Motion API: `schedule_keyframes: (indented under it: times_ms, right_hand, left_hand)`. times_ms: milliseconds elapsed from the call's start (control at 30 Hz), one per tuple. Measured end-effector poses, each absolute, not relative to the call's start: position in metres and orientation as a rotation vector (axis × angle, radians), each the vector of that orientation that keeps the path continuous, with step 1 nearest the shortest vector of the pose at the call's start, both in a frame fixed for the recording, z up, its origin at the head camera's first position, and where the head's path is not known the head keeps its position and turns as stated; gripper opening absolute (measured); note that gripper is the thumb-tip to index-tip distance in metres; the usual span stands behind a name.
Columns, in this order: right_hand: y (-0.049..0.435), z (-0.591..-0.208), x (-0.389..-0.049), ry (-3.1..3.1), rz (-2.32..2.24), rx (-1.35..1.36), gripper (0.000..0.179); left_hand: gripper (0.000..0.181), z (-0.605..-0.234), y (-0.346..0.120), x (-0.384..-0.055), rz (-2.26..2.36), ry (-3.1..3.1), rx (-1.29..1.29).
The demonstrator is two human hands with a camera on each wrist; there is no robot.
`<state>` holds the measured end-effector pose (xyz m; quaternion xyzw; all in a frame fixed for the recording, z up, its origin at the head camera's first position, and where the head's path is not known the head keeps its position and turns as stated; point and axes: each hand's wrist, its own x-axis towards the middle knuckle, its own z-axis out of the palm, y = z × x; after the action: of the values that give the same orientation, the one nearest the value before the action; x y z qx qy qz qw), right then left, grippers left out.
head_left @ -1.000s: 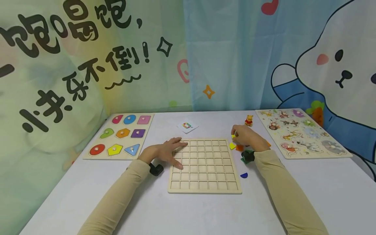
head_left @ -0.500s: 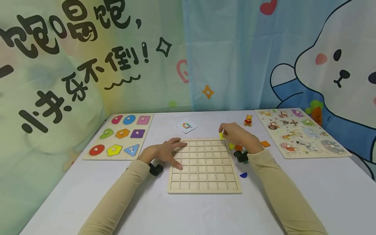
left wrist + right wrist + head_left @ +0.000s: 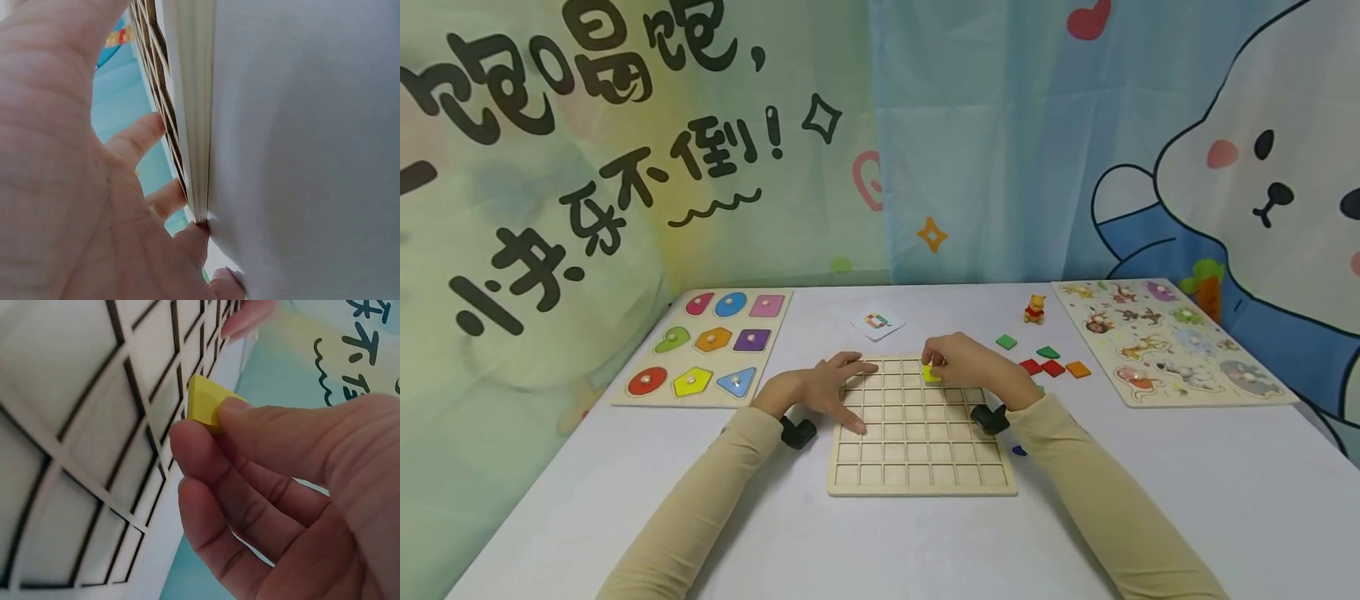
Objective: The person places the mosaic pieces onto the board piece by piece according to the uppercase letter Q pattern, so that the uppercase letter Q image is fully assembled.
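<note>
A pale wooden grid board (image 3: 917,454) lies in the middle of the table. My left hand (image 3: 820,387) rests on its left edge with fingers spread; in the left wrist view its fingertips (image 3: 153,125) lie along the board's rim. My right hand (image 3: 966,364) is over the upper part of the grid, pinching a yellow block (image 3: 206,403) between thumb and fingers. In the right wrist view the block is close to the grid's ridges.
Green, red and orange (image 3: 1078,369) blocks lie right of the board, a blue block (image 3: 1019,451) partly behind the right sleeve. A pattern card (image 3: 878,323) and a bear figurine (image 3: 1034,309) stand behind. A shape puzzle (image 3: 625,395) is left, an animal puzzle (image 3: 1217,398) right.
My right hand has moved left from the loose blocks to above the grid, carrying a yellow block. Red and green blocks it covered now show. My left hand stays in place.
</note>
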<state>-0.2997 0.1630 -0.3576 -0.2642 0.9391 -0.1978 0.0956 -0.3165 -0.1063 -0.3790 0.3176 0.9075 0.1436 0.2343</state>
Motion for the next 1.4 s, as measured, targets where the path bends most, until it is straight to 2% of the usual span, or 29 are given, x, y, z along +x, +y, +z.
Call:
schedule_keyframes:
  times_ms: [533,967,1400]
  right_hand:
    - [0.161,-0.37,-0.293,2.812,-0.505,-0.801,0.011]
    - [0.159,-0.369,-0.291,2.82,-0.488,-0.802,0.02]
    - [0.156,-0.367,-0.295,2.829,-0.49,-0.805,0.017]
  left_hand:
    - [0.103,-0.387,-0.106,-0.318,0.361,2.477,0.915]
    - [0.103,-0.384,-0.104,-0.319,0.335,2.479,0.91]
    - [0.105,-0.382,-0.108,-0.321,0.37,2.467,0.916]
